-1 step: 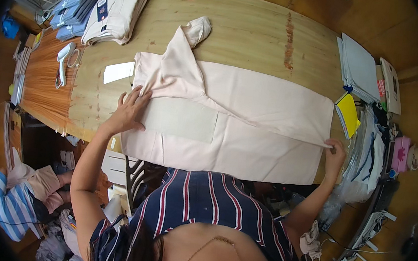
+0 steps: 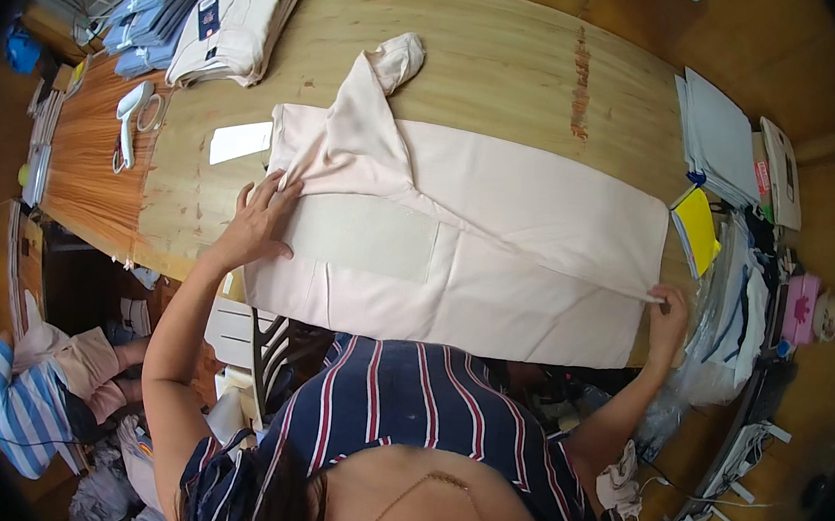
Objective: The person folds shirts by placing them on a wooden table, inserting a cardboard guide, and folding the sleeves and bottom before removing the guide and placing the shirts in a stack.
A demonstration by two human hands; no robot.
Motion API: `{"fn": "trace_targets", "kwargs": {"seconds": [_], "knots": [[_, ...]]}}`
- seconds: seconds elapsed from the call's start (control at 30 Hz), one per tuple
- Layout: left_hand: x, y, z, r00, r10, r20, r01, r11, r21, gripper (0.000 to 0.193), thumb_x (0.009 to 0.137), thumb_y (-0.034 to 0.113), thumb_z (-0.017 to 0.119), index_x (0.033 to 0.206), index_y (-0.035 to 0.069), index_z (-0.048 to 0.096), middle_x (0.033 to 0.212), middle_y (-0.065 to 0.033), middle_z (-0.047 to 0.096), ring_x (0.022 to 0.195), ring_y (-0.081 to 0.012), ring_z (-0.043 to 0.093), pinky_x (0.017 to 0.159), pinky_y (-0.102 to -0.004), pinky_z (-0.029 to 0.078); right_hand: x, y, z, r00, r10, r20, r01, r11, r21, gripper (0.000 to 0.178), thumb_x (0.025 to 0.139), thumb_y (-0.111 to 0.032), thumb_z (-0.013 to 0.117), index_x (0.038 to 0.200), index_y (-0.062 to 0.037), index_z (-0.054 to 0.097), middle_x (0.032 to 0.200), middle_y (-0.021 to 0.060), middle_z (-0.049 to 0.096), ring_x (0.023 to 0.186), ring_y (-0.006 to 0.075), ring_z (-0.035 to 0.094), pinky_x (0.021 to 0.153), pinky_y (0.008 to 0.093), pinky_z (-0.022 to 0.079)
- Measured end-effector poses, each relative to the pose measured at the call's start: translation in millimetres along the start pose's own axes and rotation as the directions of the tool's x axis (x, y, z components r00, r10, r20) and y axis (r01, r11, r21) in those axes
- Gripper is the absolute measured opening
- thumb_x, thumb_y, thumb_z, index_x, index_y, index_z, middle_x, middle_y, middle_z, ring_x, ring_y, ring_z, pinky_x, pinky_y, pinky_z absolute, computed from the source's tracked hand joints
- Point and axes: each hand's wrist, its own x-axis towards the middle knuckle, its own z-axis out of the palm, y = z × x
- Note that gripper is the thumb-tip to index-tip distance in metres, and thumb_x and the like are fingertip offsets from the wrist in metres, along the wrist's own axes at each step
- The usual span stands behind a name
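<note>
A pale pink shirt (image 2: 544, 197) lies spread on the wooden table in front of me, one side turned over toward the middle. Its sleeve (image 2: 360, 104) points away from me, with a bunched end. A thin, pale grey rectangular sheet (image 2: 365, 235) rests on the shirt's left half, partly under the turned-over cloth. My left hand (image 2: 258, 223) has its fingers spread on the left end of the shirt, beside the sheet. At the far right end, my right hand (image 2: 669, 315) pinches the tip of the turned-over edge.
Folded cream garments (image 2: 244, 23) and blue ones (image 2: 154, 19) are stacked at the back left. Nearby lie a white handheld scanner (image 2: 130, 117), a tape roll (image 2: 151, 112) and a white card (image 2: 241, 143). White packets (image 2: 716, 134) and a yellow packet (image 2: 695, 230) line the right edge.
</note>
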Motion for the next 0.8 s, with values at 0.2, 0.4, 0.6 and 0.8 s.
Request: {"fn": "trace_targets", "kwargs": {"seconds": [0.2, 0.4, 0.6, 0.8], "knots": [[-10, -18, 17, 0.98, 0.077, -0.184, -0.105, 0.983, -0.151, 0.078, 0.052, 0.019, 0.073, 0.122, 0.011, 0.039, 0.113, -0.0158, 0.042, 0.108, -0.0314, 0.039, 0.092, -0.0384, 0.03, 20, -7, 23, 0.988, -0.053, 0.146, 0.122, 0.849, -0.515, 0.017, 0.069, -0.004, 0.047, 0.08, -0.0026, 0.06, 0.082, 0.0138, 0.056, 0.086, 0.0289, 0.05, 0.078, 0.0369, 0.038], [-11, -26, 23, 0.953, 0.177, -0.246, -0.201, 0.976, -0.079, 0.079, 0.052, 0.024, 0.073, 0.122, 0.012, 0.04, 0.113, -0.0168, 0.042, 0.105, -0.033, 0.04, 0.09, -0.0384, 0.033, 153, -222, 144, 0.97, -0.218, 0.104, 0.213, 0.975, 0.061, 0.032, 0.082, -0.031, 0.044, 0.093, -0.0042, 0.057, 0.089, 0.017, 0.059, 0.085, 0.0321, 0.055, 0.073, 0.038, 0.043], [-14, -20, 21, 0.951, 0.171, -0.259, -0.196, 0.978, -0.073, 0.075, 0.054, 0.026, 0.071, 0.122, 0.011, 0.04, 0.112, -0.0137, 0.045, 0.108, -0.0293, 0.04, 0.092, -0.0393, 0.029, 233, -316, 290, 0.674, 0.093, 0.733, -0.473, 0.816, 0.331, 0.024, 0.079, -0.034, 0.054, 0.076, -0.0103, 0.055, 0.05, 0.0005, 0.047, 0.036, 0.0107, 0.037, 0.032, 0.0269, 0.029], [-21, -23, 25, 0.955, 0.153, -0.255, -0.177, 0.981, -0.074, 0.082, 0.055, 0.025, 0.071, 0.125, 0.009, 0.033, 0.117, -0.0115, 0.043, 0.111, -0.0265, 0.039, 0.094, -0.0404, 0.028, 216, -353, 217, 0.531, -0.651, 0.543, -0.249, 0.492, 0.834, 0.018, 0.074, -0.009, 0.061, 0.088, -0.0034, 0.05, 0.067, 0.0073, 0.056, 0.052, 0.0118, 0.053, 0.046, 0.0214, 0.041]]}}
